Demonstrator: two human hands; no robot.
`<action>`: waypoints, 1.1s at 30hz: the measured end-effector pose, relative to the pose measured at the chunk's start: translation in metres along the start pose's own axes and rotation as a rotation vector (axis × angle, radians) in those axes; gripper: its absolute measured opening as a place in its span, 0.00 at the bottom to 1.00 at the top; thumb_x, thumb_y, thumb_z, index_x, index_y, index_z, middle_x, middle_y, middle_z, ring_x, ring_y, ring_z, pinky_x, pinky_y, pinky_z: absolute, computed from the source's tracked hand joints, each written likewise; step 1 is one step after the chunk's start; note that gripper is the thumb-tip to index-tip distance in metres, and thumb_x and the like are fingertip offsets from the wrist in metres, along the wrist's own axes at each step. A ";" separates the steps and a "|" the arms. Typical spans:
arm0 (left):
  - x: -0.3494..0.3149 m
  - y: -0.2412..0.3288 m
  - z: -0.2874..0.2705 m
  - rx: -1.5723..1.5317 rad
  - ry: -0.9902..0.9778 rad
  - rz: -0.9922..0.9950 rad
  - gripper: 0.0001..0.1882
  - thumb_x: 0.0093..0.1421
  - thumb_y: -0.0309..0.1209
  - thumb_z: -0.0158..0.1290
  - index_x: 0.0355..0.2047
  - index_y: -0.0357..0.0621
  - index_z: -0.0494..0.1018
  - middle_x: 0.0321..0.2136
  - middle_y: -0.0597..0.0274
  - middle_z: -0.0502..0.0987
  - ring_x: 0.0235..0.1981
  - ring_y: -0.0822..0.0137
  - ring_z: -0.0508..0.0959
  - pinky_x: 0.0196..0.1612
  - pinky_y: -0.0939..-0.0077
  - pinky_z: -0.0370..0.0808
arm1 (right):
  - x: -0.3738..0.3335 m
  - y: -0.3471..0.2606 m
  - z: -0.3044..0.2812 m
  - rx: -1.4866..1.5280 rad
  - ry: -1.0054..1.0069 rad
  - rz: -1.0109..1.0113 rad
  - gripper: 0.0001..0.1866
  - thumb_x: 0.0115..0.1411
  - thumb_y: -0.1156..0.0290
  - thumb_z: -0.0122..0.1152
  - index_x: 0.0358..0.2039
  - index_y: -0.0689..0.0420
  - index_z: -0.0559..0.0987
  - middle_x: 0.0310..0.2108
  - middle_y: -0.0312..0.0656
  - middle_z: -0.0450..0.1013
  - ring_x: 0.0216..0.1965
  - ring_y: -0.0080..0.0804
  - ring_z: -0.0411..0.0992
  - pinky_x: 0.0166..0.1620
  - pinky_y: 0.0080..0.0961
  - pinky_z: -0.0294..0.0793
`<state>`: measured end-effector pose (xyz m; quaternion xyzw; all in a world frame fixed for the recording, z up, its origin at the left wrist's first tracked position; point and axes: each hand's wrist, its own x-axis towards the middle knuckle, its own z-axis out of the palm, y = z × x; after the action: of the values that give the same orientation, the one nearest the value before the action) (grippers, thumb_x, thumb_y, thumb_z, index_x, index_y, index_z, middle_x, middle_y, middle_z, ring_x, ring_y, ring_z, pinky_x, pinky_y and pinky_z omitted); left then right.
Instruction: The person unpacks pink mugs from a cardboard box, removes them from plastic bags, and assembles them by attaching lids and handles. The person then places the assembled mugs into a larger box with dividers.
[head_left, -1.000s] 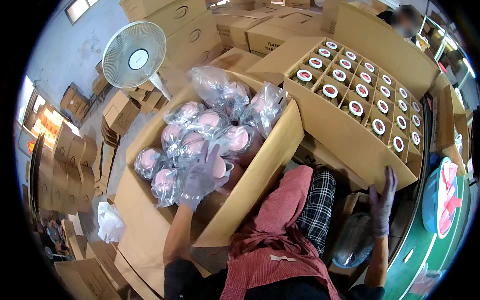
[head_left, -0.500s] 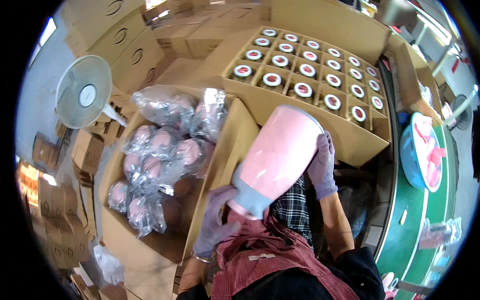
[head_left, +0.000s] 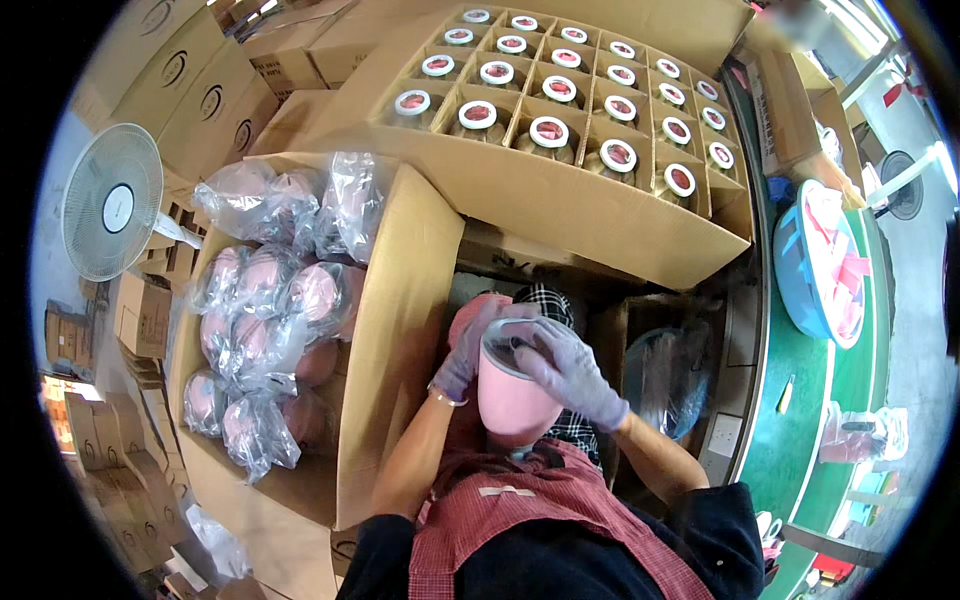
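Note:
A glossy pink vase (head_left: 510, 402) stands upright over my lap, its grey-rimmed mouth facing up and its narrower end against my apron. On the left side of its rim, my left hand (head_left: 468, 350) in a lilac glove is closed round the vase. My right hand (head_left: 575, 370), gloved alike, reaches across the mouth from the right; its fingers bend over the rim and partly into the opening. The fingertips inside are hard to see. Left of me, an open carton (head_left: 395, 330) contains several pink pieces in clear plastic bags (head_left: 262, 345).
Ahead stands a divided carton (head_left: 640, 235) of jars with white-and-red lids (head_left: 548, 132). To the right, a blue basin (head_left: 800, 270) with pink pieces sits on a green table (head_left: 790, 440). A white fan (head_left: 115, 205) and stacked cartons (head_left: 185, 90) are at the left.
The vase has turned from lying slanted to upright, mouth up, and come lower toward my lap. My left hand has risen to its rim; my right hand has moved onto its mouth.

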<state>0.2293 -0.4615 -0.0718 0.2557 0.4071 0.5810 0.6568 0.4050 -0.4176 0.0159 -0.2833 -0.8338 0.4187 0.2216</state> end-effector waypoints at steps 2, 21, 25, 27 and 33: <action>-0.020 0.009 0.009 0.178 0.067 0.195 0.20 0.70 0.39 0.42 0.50 0.37 0.73 0.49 0.53 0.77 0.56 0.56 0.73 0.63 0.63 0.64 | 0.001 0.043 0.005 0.250 0.084 0.046 0.18 0.60 0.63 0.58 0.49 0.56 0.77 0.48 0.49 0.73 0.51 0.46 0.71 0.58 0.37 0.67; -0.059 0.047 0.038 0.906 -0.260 0.636 0.18 0.65 0.36 0.46 0.51 0.41 0.74 0.50 0.52 0.76 0.54 0.50 0.74 0.62 0.58 0.65 | 0.050 0.133 -0.012 -0.354 0.090 -0.101 0.19 0.59 0.60 0.58 0.48 0.55 0.76 0.51 0.49 0.71 0.52 0.52 0.67 0.57 0.44 0.64; -0.033 0.037 -0.004 0.340 0.218 0.234 0.18 0.65 0.34 0.49 0.51 0.39 0.75 0.50 0.52 0.77 0.53 0.60 0.75 0.59 0.68 0.69 | 0.043 0.064 -0.019 -0.348 0.150 -0.339 0.19 0.59 0.63 0.57 0.49 0.57 0.75 0.49 0.50 0.71 0.52 0.53 0.67 0.57 0.47 0.63; -0.002 0.025 -0.021 0.639 0.174 0.515 0.20 0.70 0.37 0.44 0.54 0.37 0.72 0.53 0.54 0.75 0.55 0.65 0.73 0.60 0.70 0.68 | 0.029 0.021 -0.018 -0.095 0.088 -0.277 0.26 0.56 0.63 0.60 0.54 0.57 0.72 0.55 0.51 0.67 0.58 0.55 0.63 0.62 0.49 0.60; -0.037 0.013 0.019 0.840 -0.056 0.538 0.24 0.69 0.40 0.42 0.57 0.37 0.69 0.57 0.54 0.71 0.61 0.56 0.68 0.68 0.62 0.56 | 0.040 0.093 -0.030 0.027 -0.055 -0.413 0.26 0.59 0.58 0.55 0.57 0.56 0.71 0.58 0.52 0.65 0.62 0.54 0.59 0.63 0.46 0.58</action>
<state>0.2381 -0.4921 -0.0429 0.6096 0.5078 0.5086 0.3345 0.4199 -0.3285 -0.0387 -0.0919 -0.8742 0.3833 0.2836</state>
